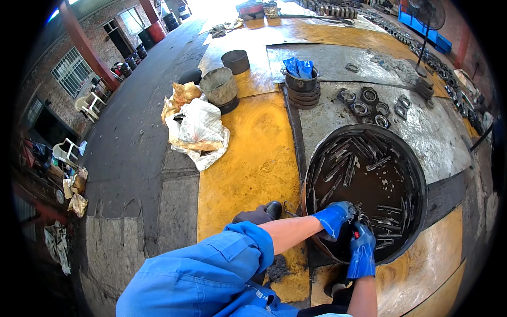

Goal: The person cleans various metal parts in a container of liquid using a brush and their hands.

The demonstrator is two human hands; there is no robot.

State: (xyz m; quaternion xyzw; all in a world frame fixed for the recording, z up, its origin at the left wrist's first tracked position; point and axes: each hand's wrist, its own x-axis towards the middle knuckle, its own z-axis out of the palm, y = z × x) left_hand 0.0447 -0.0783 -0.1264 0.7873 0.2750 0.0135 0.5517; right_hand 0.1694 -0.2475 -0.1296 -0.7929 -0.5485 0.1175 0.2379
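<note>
A large round black tub [422,182] holds brown liquid [364,185], with dark, flat metal bars [349,170] lying along its inner sides. Both my hands wear blue rubber gloves and work over the tub's near edge. My left hand [338,217] is closed at a greyish, wet-looking piece [363,218] whose kind I cannot make out. Just below it, my right hand [362,240] grips a slim object with a red part [356,234] showing by the thumb; the rest is hidden by the glove.
Several hexagonal metal rings [360,108] lie beyond the tub. A pot with blue plastic [300,68] sits on stacked rings. A white sack [198,127] and metal cylinders [219,87] stand ahead left. A standing fan [426,16] is at far right. My shoe [273,210] is beside the tub.
</note>
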